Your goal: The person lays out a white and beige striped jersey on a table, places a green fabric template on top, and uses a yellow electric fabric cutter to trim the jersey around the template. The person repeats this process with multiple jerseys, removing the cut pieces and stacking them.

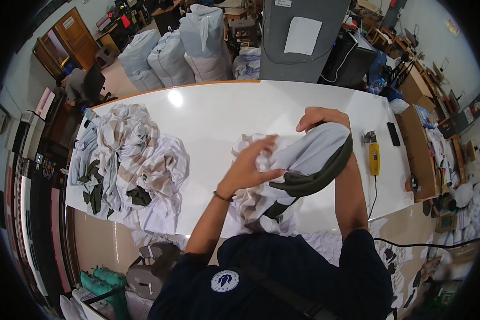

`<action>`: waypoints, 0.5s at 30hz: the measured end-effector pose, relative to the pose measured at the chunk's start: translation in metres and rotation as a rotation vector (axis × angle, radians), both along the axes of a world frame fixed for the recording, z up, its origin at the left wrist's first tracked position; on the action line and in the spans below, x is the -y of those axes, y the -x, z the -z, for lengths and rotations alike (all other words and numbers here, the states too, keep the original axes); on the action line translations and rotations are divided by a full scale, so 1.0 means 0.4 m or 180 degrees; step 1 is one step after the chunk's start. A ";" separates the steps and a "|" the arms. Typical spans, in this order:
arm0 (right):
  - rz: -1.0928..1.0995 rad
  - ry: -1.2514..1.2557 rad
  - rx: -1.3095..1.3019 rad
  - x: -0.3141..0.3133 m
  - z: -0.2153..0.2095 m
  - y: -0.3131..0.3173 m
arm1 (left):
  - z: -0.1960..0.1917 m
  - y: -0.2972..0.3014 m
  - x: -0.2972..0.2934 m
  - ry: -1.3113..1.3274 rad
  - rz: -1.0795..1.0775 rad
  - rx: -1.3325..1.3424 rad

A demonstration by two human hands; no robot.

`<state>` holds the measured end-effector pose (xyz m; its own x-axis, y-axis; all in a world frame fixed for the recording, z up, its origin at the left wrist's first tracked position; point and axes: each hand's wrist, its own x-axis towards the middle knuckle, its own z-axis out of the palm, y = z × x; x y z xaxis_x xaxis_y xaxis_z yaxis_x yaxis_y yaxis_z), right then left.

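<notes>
White and beige crumpled garments form a heap [125,160] at the left of the white table [224,106]. At centre, the person's left hand [250,165] rests flat, fingers spread, on a pale shirt with dark green trim [309,160]; the right hand [320,118] pinches its upper edge. A yellow tool [374,156] lies further right.
</notes>
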<state>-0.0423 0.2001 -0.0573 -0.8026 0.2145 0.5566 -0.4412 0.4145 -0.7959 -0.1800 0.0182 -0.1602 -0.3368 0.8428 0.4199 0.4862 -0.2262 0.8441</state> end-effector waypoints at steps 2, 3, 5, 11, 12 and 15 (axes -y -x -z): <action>0.0101 -0.0015 0.0074 0.003 -0.013 -0.004 | 0.024 0.004 -0.026 0.0438 0.0430 0.0212; 0.0132 0.0079 0.0208 -0.002 -0.024 -0.018 | 0.038 0.008 -0.035 0.0749 0.0547 0.0370; 0.0170 0.0152 0.0560 -0.031 -0.041 -0.049 | 0.058 0.014 -0.043 0.0202 0.0355 0.0189; -0.0351 0.0988 0.0568 -0.105 -0.051 -0.147 | -0.072 0.144 -0.021 -0.0283 -0.0312 0.0171; -0.0570 0.1114 0.0121 -0.147 -0.005 -0.153 | -0.112 0.156 -0.022 -0.0327 -0.0111 0.0293; -0.0803 0.2258 -0.0338 -0.129 0.046 -0.125 | -0.220 0.177 -0.003 -0.0633 0.0094 0.0337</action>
